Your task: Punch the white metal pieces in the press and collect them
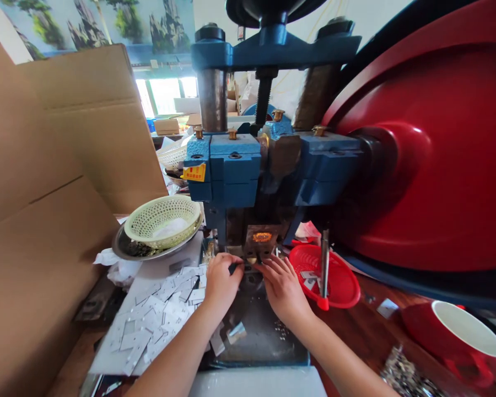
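My left hand (222,280) is at the foot of a blue punch press (236,172), its thumb and fingers pinched together. Something small and dark shows by the thumb, too hidden to name. My right hand (285,289) lies on the other side of the die, fingers stretched out and fingertips close to the tool. Between the two hands is a small brassy piece (251,261) under the ram block (261,238). Thin flat metal plates (161,317) lie in a loose pile left of my left forearm. Two more pieces (236,333) rest on the dark press bed (268,336).
At left stand a pale green basket (133,220) on a metal bowl and a tall cardboard box (95,132). Right are a red basket (347,300) with plates, an upright metal rod (324,264), a large red flywheel (450,143), a red pot (421,325) and metal scraps (409,375).
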### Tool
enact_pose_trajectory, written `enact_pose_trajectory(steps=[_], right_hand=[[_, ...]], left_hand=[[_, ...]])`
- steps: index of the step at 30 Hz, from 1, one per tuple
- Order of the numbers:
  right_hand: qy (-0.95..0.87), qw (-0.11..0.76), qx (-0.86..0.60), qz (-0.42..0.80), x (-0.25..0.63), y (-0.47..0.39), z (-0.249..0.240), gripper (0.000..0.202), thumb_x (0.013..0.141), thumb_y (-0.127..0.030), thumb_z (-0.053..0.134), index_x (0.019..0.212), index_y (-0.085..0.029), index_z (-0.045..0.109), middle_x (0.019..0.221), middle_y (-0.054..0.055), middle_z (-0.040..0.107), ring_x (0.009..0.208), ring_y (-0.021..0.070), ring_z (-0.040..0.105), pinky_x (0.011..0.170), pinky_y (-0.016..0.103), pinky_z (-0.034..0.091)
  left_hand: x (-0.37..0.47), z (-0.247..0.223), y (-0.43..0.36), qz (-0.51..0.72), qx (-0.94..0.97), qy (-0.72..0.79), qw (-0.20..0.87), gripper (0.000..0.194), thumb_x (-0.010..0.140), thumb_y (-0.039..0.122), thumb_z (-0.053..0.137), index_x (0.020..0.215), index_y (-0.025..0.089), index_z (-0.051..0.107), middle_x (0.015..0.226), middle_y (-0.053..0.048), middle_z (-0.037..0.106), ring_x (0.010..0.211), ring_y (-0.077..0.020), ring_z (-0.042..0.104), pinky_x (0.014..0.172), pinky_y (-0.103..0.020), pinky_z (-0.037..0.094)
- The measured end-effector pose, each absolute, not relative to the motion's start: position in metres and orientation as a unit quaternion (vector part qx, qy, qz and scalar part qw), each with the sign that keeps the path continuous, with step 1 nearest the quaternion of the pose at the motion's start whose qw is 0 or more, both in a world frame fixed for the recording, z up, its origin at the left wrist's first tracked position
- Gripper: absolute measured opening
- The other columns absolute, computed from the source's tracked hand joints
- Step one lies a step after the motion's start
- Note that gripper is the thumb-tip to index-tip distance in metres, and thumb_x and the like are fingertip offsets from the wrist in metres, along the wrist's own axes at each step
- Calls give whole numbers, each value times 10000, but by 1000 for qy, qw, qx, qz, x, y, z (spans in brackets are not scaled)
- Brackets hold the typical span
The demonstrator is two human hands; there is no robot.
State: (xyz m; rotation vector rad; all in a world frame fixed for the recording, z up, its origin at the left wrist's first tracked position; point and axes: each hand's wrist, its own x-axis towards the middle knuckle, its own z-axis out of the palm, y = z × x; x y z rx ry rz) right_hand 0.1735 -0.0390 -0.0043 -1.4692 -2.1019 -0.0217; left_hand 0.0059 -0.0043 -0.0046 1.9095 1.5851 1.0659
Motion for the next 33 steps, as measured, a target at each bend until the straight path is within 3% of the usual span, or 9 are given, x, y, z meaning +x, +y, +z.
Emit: enact_pose_trajectory(steps=[6,13,17,20,24,28,33], right_hand=[[-799,251,-545,-52,174,-45,2,404,800,-82,471,1065,-316,666,1083,28,663,1168,277,463,1037,567,246],[-792,253,-554,-26,166,-38,11,369,794,-89,482,1003,-311,689,989,47,668,1119,266,495,1005,546,311],[-772,341,-536,44,176,-36,5,313,825,-139,433,967,-255,687,1003,68,668,1054,245,547,947,487,403],[-673,441,-576,143,192,-51,-3,231,843,-266,455,927,-218,665,932,75,685,951,239,603,877,425,464],[-440,545,-631,334,218,-89,-13,372,819,-500,506,1024,-218,636,886,60,705,869,248,651,787,372,511],[-407,574,-590,396,235,-115,-21,485,769,-623,516,1003,-228,674,946,87,712,952,273,639,807,354,510],[-407,574,-615,356,236,-111,-33,539,699,-639,609,1019,-208,654,960,89,708,957,275,622,805,375,497]], left_hand=[[8,-2,-6,392,690,571,212,113,781,192,602,830,218,700,930,-34,649,942,-211,570,881,-389,427],[7,-2,-5,382,689,569,235,136,780,157,582,839,207,694,922,-38,653,937,-211,575,882,-383,433],[5,-1,-4,394,679,570,241,120,781,172,587,848,202,683,933,-37,656,943,-208,580,889,-381,429],[0,4,-4,408,671,572,237,124,793,182,574,869,199,671,938,-35,660,946,-203,584,886,-371,431],[-14,16,-8,403,673,574,236,132,796,174,554,863,202,664,924,-32,661,929,-202,589,870,-359,439],[-35,22,-21,386,699,557,227,129,800,189,546,864,219,655,938,-23,654,939,-206,585,867,-362,440],[-62,21,-49,342,709,566,245,146,821,210,517,894,233,641,988,-22,637,993,-214,560,898,-379,425]])
